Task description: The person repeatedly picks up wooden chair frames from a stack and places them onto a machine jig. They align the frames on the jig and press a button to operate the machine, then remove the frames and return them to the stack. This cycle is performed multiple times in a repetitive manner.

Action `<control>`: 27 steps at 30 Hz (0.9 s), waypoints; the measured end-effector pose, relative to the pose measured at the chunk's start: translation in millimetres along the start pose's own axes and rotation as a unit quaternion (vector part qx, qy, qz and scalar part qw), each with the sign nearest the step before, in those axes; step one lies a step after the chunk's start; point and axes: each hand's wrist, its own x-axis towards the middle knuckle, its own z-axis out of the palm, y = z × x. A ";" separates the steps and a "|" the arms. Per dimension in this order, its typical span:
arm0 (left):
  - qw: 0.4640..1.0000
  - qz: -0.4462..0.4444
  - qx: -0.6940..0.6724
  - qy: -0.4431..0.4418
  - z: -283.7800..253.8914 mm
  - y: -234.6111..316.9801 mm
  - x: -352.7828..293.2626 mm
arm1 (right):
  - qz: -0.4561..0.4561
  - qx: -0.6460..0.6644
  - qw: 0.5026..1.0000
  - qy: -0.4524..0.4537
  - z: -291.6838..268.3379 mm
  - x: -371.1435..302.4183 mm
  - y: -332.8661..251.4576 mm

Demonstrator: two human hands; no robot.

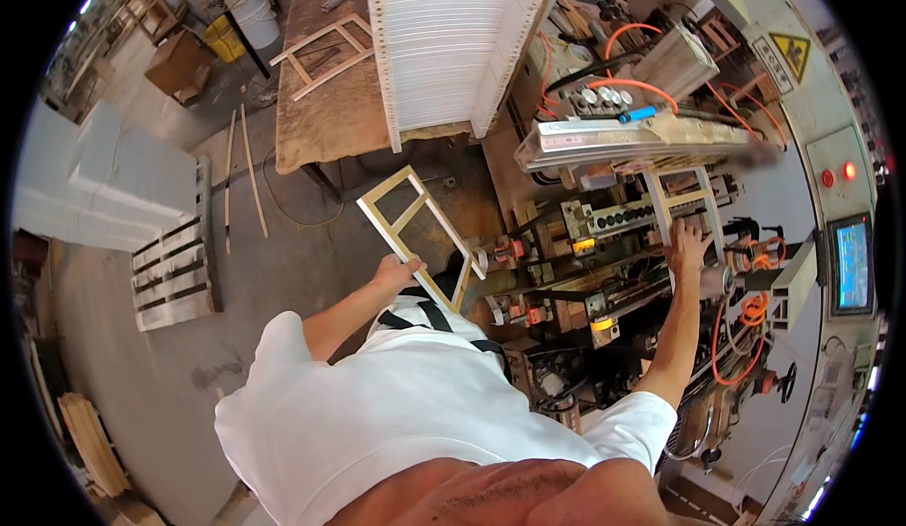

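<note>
My left hand (396,269) is closed around one long rail of a pale wooden frame (410,215) with crossbars. This frame hangs tilted in front of my waist, left of the machine (613,219). On the right, my arm reaches over the machine to a second wooden frame (687,199), which lies under a long metal beam (642,141). My right hand (687,246) grips the near part of that frame, its fingers bent over the wood. Part of the second frame is hidden by the hand and beam.
A tall stack of white slats (458,45) stands on a worn table (311,130), beside another wooden frame (330,66). White stacked pieces (113,167) sit on a pallet (179,267) at left. Orange hoses (632,83) and a control panel with screen (852,264) are at right.
</note>
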 end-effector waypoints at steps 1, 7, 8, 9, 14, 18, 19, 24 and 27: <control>1.000 0.011 0.009 -0.004 -3.3 3.2 -4.4 | 0.005 -0.002 1.000 0.003 1.9 -0.5 -0.6; 0.989 0.133 0.048 -0.046 -28.9 46.5 -47.0 | 0.027 0.010 1.000 -0.005 -0.7 -0.3 -3.5; 0.983 0.161 0.058 -0.061 -36.5 58.1 -53.9 | 0.030 0.007 1.000 -0.001 2.5 2.4 -2.7; 0.976 0.196 0.060 -0.077 -45.3 68.9 -59.9 | 0.034 0.003 0.999 0.001 5.1 2.7 -0.8; 0.938 0.325 0.064 -0.107 -96.3 154.8 -107.1 | 0.058 0.013 0.998 -0.003 10.1 6.4 -1.0; 0.887 0.452 0.088 -0.040 -144.9 243.1 -144.7 | 0.066 0.017 0.998 0.000 6.7 3.3 -2.5; 0.868 0.486 0.102 -0.018 -158.7 265.1 -147.4 | 0.063 0.015 0.998 0.009 8.6 4.8 -2.9; 0.836 0.548 0.037 -0.001 -217.5 381.1 -126.0 | 0.089 0.019 0.996 -0.019 4.9 6.5 -6.5; 0.815 0.578 0.011 -0.037 -231.7 459.2 -97.2 | 0.118 0.027 0.993 -0.013 2.7 9.0 -15.2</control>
